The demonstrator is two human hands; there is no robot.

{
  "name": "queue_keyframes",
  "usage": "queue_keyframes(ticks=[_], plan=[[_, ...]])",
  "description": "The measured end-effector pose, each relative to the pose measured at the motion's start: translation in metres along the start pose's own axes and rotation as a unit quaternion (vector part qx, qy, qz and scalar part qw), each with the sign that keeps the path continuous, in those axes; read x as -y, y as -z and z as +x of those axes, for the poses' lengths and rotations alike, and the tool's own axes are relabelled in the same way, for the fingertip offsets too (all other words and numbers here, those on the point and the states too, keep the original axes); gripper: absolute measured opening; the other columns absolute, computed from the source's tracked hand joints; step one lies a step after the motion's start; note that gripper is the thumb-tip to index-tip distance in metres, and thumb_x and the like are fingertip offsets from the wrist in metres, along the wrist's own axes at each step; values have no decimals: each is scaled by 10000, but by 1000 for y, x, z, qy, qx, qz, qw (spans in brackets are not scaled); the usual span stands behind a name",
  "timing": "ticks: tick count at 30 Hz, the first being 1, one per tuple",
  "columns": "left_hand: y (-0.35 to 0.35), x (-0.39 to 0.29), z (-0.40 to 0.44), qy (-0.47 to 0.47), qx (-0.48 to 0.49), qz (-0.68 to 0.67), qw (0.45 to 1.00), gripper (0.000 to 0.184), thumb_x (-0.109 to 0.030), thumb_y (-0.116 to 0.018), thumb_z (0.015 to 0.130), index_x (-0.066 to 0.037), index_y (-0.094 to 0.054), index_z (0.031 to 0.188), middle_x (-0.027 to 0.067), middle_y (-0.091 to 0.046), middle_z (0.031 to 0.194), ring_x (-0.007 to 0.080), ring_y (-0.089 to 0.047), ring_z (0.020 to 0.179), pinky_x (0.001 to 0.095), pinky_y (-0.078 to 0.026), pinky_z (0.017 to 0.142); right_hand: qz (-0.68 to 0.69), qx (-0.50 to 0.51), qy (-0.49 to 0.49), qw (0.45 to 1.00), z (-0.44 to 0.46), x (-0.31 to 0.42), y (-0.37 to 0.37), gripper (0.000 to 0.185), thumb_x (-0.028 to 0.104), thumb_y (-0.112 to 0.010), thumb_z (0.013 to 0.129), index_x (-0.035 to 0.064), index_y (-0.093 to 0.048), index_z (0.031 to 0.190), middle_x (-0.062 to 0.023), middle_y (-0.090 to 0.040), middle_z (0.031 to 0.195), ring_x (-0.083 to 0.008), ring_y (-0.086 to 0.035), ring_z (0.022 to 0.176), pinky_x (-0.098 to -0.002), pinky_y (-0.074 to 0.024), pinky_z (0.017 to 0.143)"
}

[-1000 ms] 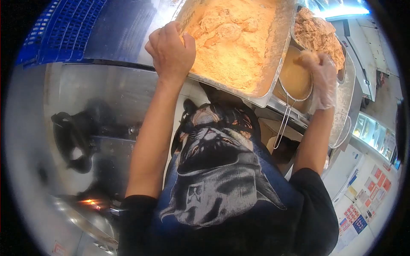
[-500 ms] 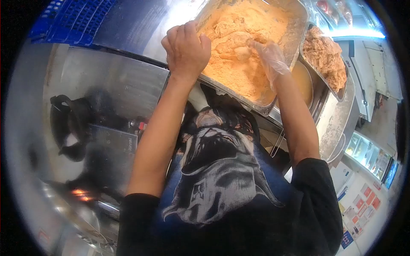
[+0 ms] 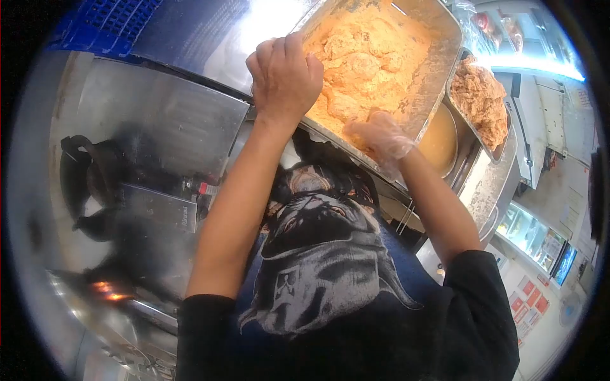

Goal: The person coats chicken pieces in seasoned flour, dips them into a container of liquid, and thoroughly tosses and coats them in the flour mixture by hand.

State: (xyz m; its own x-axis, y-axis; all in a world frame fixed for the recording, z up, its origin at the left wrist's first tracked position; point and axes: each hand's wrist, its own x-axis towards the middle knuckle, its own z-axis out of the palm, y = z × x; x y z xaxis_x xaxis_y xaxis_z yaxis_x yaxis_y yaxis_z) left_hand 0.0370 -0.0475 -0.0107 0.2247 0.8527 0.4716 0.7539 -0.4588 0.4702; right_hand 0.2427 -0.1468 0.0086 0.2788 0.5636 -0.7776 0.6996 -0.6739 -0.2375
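My bare left hand (image 3: pixel 284 79) is closed round the near left rim of a large metal tray (image 3: pixel 438 76). Orange-tinted flour (image 3: pixel 337 105) fills the tray, with coated pieces (image 3: pixel 362 63) lying in its middle. My right hand (image 3: pixel 379 136), in a clear plastic glove, is down in the flour near the tray's front right corner. Its fingertips are partly hidden in the flour, and whether they hold anything cannot be seen. Right of the tray sits a round pot of yellowish liquid (image 3: pixel 440 143).
A metal container heaped with coated pieces (image 3: pixel 480 105) stands beyond the pot. Below it is a floury metal tray (image 3: pixel 486 190). A blue plastic basket (image 3: pixel 105 25) lies at the upper left. At the lower left, an orange glow (image 3: pixel 111 291) shows near a black pan handle.
My right hand has moved from over the pot of liquid into the flour, then toward the tray's front edge. The view has shifted somewhat; my left hand keeps its place on the rim.
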Motion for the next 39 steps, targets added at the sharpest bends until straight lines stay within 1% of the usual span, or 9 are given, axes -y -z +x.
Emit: queue_keyframes(ticks=[3, 10, 15, 18, 21, 26, 28, 31, 39], plan=[[0, -1, 0, 9, 1, -4, 1000, 345, -208, -683, 907, -78, -641, 1225, 75, -704, 1149, 306, -573, 1201, 498, -390, 1050, -59, -113, 42, 991, -2, 7, -25, 794, 443, -805, 747, -116, -615, 1277, -326, -698, 1203, -417, -701, 1132, -477, -566, 934], [0, -3, 1, 14, -5, -8, 1000, 342, -200, -698, 898, -84, -646, 1216, 75, -700, 1144, 310, -578, 1199, 495, -390, 1051, -6, -104, 13, 995, 38, 11, -47, 803, 349, -817, 771, -46, -541, 1413, -261, -692, 1271, -390, -670, 1228, -466, -538, 1038], [2, -3, 0, 12, -1, 9, 1000, 341, -195, -700, 897, -85, -651, 1216, 68, -701, 1141, 306, -578, 1194, 490, -395, 1042, 330, 62, 83, 938, 0, 37, 23, 656, 206, -752, 885, -42, -530, 1450, -174, -697, 1330, -295, -646, 1257, -424, -536, 1036], [0, -3, -1, 14, -3, 1, 1000, 341, -195, -702, 898, -84, -650, 1217, 66, -701, 1138, 305, -579, 1188, 485, -394, 1040, 422, -42, 91, 901, 7, 46, 50, 692, 294, -774, 933, -42, -526, 1484, -183, -674, 1380, -312, -614, 1316, -419, -520, 1063], [1, -3, -1, 11, -8, -2, 1000, 338, -194, -702, 901, -80, -650, 1216, 68, -702, 1132, 303, -581, 1184, 481, -393, 1037, 160, -165, 185, 956, 45, 53, 82, 833, 443, -792, 930, -21, -483, 1548, -190, -643, 1425, -332, -589, 1362, -449, -498, 1119], [2, -5, -1, 16, -3, 8, 1000, 340, -189, -701, 902, -76, -646, 1218, 69, -705, 1124, 303, -581, 1182, 476, -391, 1032, 196, -141, 239, 941, 138, 38, 78, 893, 579, -728, 943, -1, -477, 1574, -243, -615, 1473, -369, -561, 1406, -462, -461, 1155], [2, -2, 0, 23, -1, 14, 1000, 339, -186, -700, 902, -76, -644, 1218, 70, -707, 1127, 303, -581, 1182, 475, -391, 1030, 31, -219, 284, 933, 149, 52, 63, 883, 621, -703, 943, -16, -530, 1529, -262, -620, 1462, -373, -548, 1417, -454, -456, 1154], [0, -4, 0, 19, -6, -6, 1000, 345, -182, -699, 903, -75, -641, 1225, 74, -713, 1136, 304, -581, 1184, 477, -392, 1032, 58, -119, 368, 920, 132, 51, 47, 871, 635, -698, 936, -26, -569, 1490, -276, -609, 1471, -375, -552, 1413, -447, -445, 1167], [-1, -2, 0, 26, -16, 2, 1000, 335, -171, -694, 898, -94, -640, 1219, 39, -715, 1126, 289, -585, 1180, 461, -400, 1024, 138, 6, 301, 944, 139, 61, 85, 764, 592, -713, 951, 44, -609, 1472, -196, -636, 1454, -312, -573, 1374, -417, -450, 1149]])
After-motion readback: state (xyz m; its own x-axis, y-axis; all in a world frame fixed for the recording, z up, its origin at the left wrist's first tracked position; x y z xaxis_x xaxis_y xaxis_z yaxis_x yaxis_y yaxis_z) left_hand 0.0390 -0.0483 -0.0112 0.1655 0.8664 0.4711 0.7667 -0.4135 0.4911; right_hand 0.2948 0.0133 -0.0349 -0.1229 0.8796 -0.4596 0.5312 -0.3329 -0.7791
